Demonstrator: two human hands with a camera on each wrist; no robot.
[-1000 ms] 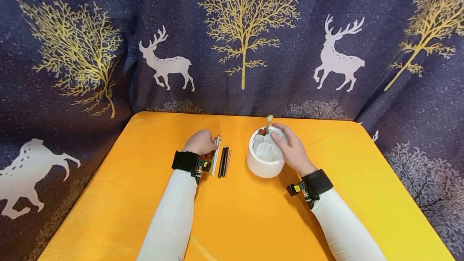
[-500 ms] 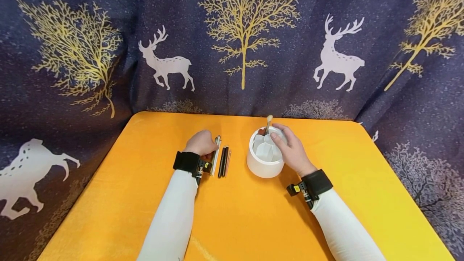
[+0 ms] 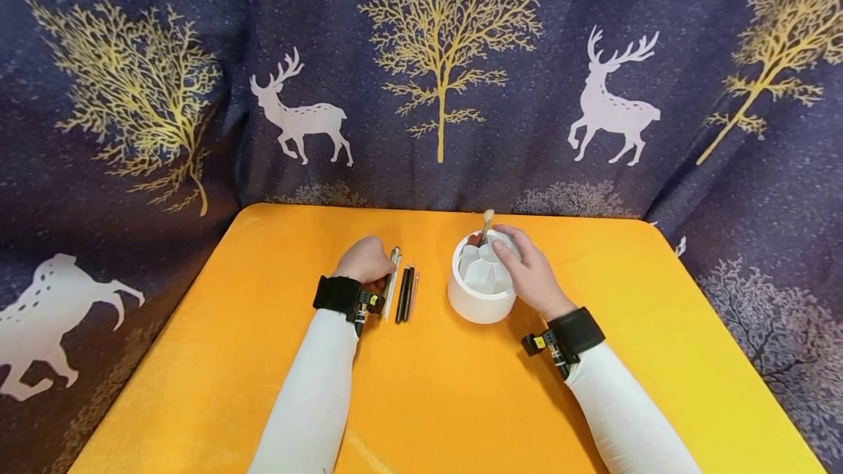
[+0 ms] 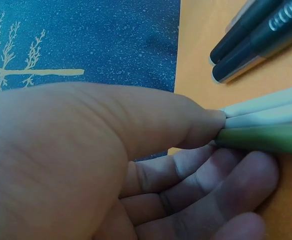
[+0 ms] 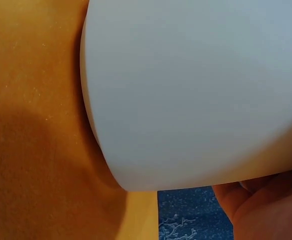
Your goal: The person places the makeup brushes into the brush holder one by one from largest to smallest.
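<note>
My left hand [image 3: 364, 260] is at the left side of a row of slim sticks on the table. In the left wrist view, its thumb and fingers pinch the end of a green stick [image 4: 266, 139]. The thumb tip also touches two white sticks [image 4: 271, 111] lying alongside. My right hand [image 3: 535, 280] grips the rim of a round white divided organizer [image 3: 482, 307], thumb over the edge and fingers down the far side. A brush [image 3: 487, 221] with a pale tip stands in a rear compartment, beside something reddish-brown.
Two black pens [image 3: 404, 297] and a thin pinkish stick [image 3: 414, 297] lie to the right of the white sticks. An orange cloth covers the table [image 3: 421, 393]. A dark curtain [image 3: 395, 181] with deer and trees hangs behind its far edge.
My left hand shifts very slightly at the sticks. The right hand and the organizer keep their place.
</note>
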